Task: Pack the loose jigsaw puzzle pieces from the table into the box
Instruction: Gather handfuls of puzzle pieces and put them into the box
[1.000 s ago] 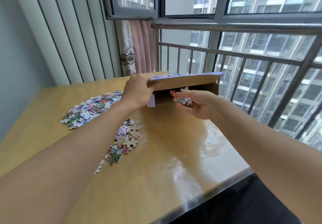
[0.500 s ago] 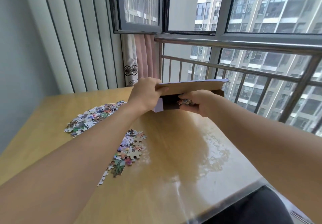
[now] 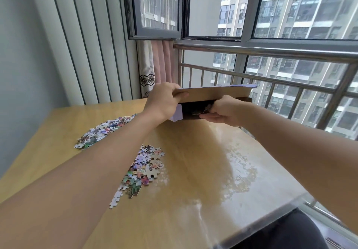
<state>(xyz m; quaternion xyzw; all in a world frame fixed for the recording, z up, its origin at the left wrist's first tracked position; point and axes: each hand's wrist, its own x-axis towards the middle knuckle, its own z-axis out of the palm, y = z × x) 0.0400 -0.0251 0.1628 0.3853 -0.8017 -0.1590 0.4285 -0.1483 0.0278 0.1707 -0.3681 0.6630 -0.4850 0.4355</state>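
Observation:
A flat cardboard puzzle box (image 3: 213, 93) lies at the far side of the wooden table (image 3: 193, 171), its flap raised. My left hand (image 3: 162, 103) grips the flap's left end and holds it up. At the dark opening my right hand (image 3: 222, 111) is curled around a few puzzle pieces (image 3: 207, 108), fingers partly inside the box. One pile of loose jigsaw pieces (image 3: 143, 169) lies in the middle of the table. A second, wider pile (image 3: 102, 132) lies further left, partly hidden by my left forearm.
A metal railing (image 3: 271, 78) and windows run right behind the box and along the table's right side. A pink curtain (image 3: 160, 62) hangs at the back corner. A ribbed wall panel stands on the left. The table's near edge has a metal trim (image 3: 261, 227).
My right hand has carried its pieces from in front of the box into the opening. My left hand has kept holding the flap up. The camera has tilted upward.

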